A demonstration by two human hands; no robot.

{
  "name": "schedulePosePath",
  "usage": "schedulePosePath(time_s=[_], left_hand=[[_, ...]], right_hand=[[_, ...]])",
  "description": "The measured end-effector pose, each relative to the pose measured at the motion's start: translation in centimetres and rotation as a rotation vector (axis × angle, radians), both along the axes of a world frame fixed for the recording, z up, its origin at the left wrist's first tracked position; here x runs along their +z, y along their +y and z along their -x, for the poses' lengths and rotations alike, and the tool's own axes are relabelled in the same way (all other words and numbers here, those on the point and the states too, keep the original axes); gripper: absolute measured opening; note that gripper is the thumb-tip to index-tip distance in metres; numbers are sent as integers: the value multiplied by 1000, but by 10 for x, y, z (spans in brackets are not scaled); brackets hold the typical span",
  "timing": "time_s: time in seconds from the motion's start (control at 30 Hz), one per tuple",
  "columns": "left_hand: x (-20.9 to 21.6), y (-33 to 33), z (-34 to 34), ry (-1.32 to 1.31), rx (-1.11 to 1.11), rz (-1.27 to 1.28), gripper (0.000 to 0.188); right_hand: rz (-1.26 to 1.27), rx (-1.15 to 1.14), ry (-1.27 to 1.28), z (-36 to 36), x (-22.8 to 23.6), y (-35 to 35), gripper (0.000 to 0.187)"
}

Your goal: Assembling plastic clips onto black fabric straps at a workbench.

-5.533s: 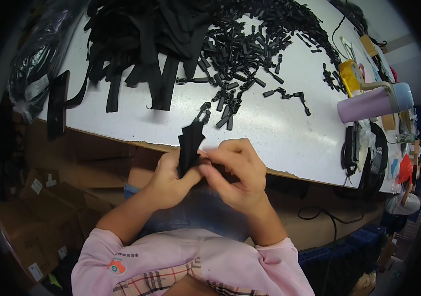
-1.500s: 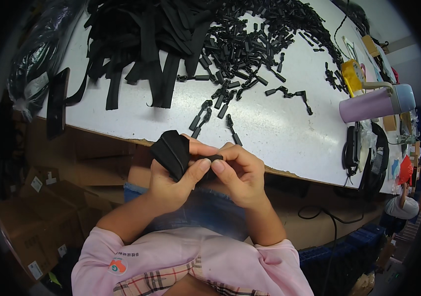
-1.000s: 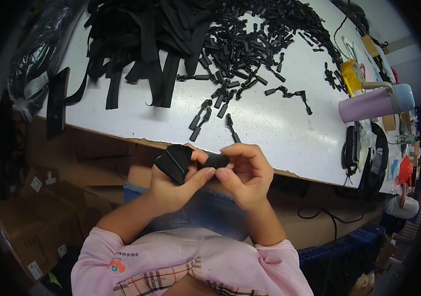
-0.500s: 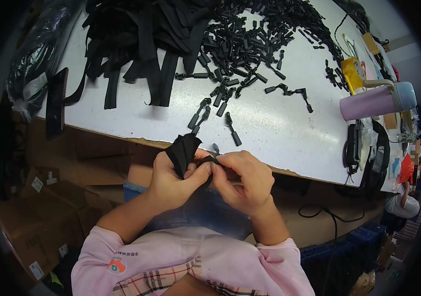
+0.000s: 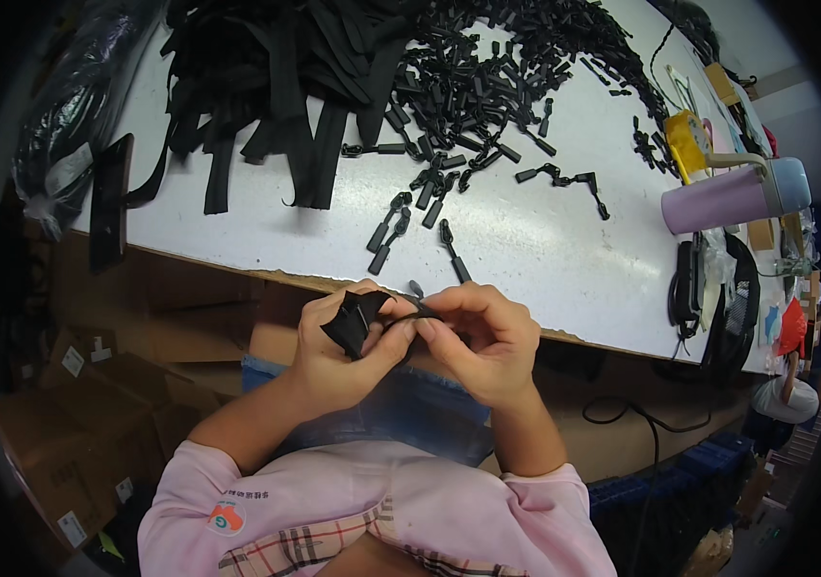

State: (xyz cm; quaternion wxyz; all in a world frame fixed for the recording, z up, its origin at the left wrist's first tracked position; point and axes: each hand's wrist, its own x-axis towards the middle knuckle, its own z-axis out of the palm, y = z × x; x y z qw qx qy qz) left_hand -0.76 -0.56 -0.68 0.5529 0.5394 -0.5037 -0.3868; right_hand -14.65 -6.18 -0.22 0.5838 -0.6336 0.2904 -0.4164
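Note:
Just off the table's near edge, both my hands work on one black zipper strip (image 5: 356,315). My left hand (image 5: 333,356) is closed round it, with a folded bunch sticking up between thumb and fingers. Thumb and forefinger of my right hand (image 5: 490,341) pinch the same strip where the two thumbs meet. Whether a slider sits between the fingertips is hidden. Beyond the hands, a few black zipper sliders with long pulls (image 5: 389,234) lie loose, and one more zipper slider (image 5: 452,248) lies to their right.
A pile of black strips (image 5: 285,87) covers the table's (image 5: 237,236) back left, beside a heap of zipper sliders (image 5: 478,87). At left are a dark phone-like slab (image 5: 110,202) and a plastic-wrapped bundle (image 5: 74,125). A purple bottle (image 5: 718,200) lies at right; cardboard boxes (image 5: 74,413) stand lower left.
My right hand has shifted slightly, its fingers lifting and spreading a little over the strip. The bunch in my left hand has dropped and turned slightly. Things on the table stay put.

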Motion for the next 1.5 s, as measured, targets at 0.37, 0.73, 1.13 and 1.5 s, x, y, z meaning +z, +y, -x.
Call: schedulePosePath(time_s=[0.37, 0.73, 1.13, 1.5], left_hand=[[-1, 0, -1, 0, -70, 32, 12], [5, -5, -7, 157, 12, 153, 10], [-5, -6, -12, 509, -512, -450, 24], [-4, -5, -11, 818, -246, -373, 31]], right_hand=[[126, -20, 61, 3, -2, -3, 13], [193, 319, 348, -1, 15, -5, 10], [164, -19, 67, -17, 13, -20, 24], [-160, 214, -217, -3, 21, -3, 10]])
